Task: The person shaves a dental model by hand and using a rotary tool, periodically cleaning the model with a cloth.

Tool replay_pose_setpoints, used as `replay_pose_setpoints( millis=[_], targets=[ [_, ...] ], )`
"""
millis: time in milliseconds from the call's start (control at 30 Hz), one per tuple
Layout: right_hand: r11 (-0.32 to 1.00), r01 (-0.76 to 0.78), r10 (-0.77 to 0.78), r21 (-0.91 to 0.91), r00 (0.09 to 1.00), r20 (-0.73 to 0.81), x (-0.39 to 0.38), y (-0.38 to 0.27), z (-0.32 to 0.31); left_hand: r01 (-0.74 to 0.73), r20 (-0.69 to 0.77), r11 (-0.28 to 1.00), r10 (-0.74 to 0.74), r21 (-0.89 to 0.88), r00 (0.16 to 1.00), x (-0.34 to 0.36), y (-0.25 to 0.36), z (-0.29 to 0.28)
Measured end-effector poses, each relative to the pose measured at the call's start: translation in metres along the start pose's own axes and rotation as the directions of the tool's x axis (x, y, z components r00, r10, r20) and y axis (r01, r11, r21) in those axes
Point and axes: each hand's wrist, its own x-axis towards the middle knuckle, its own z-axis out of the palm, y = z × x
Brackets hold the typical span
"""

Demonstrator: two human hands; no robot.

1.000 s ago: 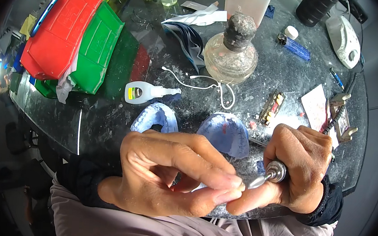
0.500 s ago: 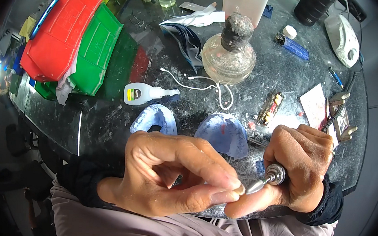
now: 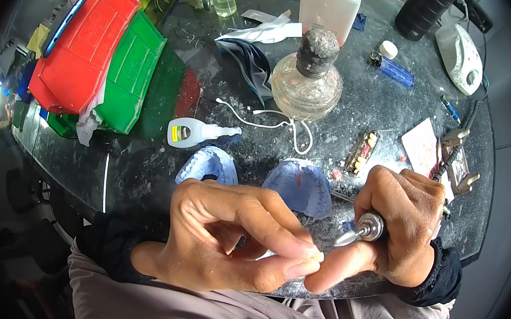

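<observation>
The dark, dust-specked glossy bench (image 3: 138, 176) spreads beyond both hands; its near edge passes beneath them at the lap, and its curved right edge lies just outside the right wrist. A red plastic bin (image 3: 86, 47) and a green plastic bin (image 3: 134, 70) sit well beyond the left hand, to its left.

The left hand (image 3: 230, 236) pinches with thumb and fingertips; the right hand (image 3: 398, 227) curls around a tool, its thumb stretched toward the left fingertips. Straight beyond the hands is a clear glass burner (image 3: 307, 94) with a blackened top. Nearer, a horseshoe-shaped blue dental cast (image 3: 218, 163) rises behind the left knuckles, and a broader blue dental cast (image 3: 298, 187) stands between the hands, limiting forward room.

The right hand's tool is a ringed metal rotary handpiece (image 3: 373, 226), its pointed silver bit (image 3: 346, 238) aimed at the left fingertips. A small pale piece (image 3: 318, 257) seems to sit in that pinch, though the fingers hide most of it.

The step in hand looks like fine grinding; a further pass calls for a firm pinch and a braced thumb, as only a narrow gap separates bit and fingertips.
</observation>
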Motion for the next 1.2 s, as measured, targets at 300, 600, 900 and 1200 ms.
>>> replay_pose_setpoints(
  millis=[300,600,900,1200],
  targets=[
    [0.986,0.163,-0.160,-0.038,0.984,0.073,0.001,0.008,-0.004,0.172,0.004,0.984,-0.172,-0.045,0.985,-0.005,0.002,-0.004],
    [0.964,0.264,-0.266,-0.037,0.963,-0.040,0.001,0.012,0.001,0.319,-0.027,0.934,-0.327,-0.159,0.945,-0.001,0.014,0.003],
    [0.944,0.320,-0.325,-0.079,0.944,-0.055,0.001,0.013,0.003,0.417,0.049,0.894,-0.415,-0.162,0.908,0.001,0.013,0.000],
    [0.938,0.334,-0.340,-0.091,0.938,-0.071,0.006,0.017,0.001,0.373,0.056,0.928,-0.372,-0.013,0.927,0.000,0.010,-0.010]
  ],
)
